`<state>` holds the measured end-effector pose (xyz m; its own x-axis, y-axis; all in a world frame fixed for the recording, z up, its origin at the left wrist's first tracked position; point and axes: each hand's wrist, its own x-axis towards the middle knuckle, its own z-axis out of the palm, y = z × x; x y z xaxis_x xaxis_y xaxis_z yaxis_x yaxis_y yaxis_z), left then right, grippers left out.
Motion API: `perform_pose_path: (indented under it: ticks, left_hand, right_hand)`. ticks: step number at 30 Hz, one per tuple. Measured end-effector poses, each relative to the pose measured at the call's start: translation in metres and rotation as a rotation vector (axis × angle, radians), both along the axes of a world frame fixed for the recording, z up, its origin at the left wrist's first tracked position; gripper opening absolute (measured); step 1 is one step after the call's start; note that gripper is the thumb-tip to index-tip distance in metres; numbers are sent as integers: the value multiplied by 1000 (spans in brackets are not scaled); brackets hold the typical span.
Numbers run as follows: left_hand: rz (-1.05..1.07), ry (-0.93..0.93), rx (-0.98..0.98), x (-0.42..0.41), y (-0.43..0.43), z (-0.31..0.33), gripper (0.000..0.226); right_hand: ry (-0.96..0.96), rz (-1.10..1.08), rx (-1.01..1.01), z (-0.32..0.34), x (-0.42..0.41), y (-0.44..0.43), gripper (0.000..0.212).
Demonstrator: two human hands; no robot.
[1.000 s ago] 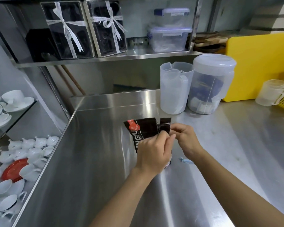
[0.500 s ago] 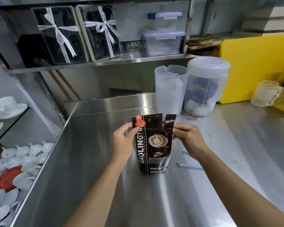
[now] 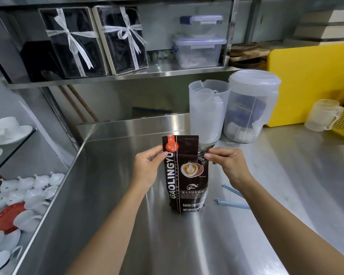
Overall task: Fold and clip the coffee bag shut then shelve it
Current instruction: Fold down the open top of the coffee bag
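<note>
Early on: the coffee bag [image 3: 186, 175] stands unfolded on the worktop [image 3: 111, 195], left hand [image 3: 147, 167] and right hand [image 3: 225, 163] each pinching a top corner, clip [image 3: 231, 203] unused, shelving still ahead.

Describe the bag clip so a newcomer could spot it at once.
Start at the steel counter, then the upright coffee bag held at its centre. Just right of the bag's base lies the bag clip: a thin, pale blue plastic stick, open in a V, the only blue item lying flat.

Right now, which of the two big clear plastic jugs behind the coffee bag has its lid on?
The right-hand jug, beside the yellow board, wears a domed white lid; the left-hand jug stands open-topped.
</note>
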<state>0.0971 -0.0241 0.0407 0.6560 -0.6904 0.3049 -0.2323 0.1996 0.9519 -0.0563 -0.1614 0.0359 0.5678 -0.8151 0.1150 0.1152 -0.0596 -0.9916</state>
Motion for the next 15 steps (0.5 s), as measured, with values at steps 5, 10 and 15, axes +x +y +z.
perform_pose_path:
  ticks: [5, 10, 15]
  left_hand:
    - [1, -22, 32, 7, -1, -1, 28]
    - [32, 48, 34, 9, -3, -5, 25]
    - [39, 7, 23, 8, -5, -3, 29]
  right_hand:
    - [-3, 65, -70, 8, 0, 1, 23]
    - [-47, 60, -62, 5, 4, -3, 33]
    - [-82, 103, -61, 4, 5, -9, 26]
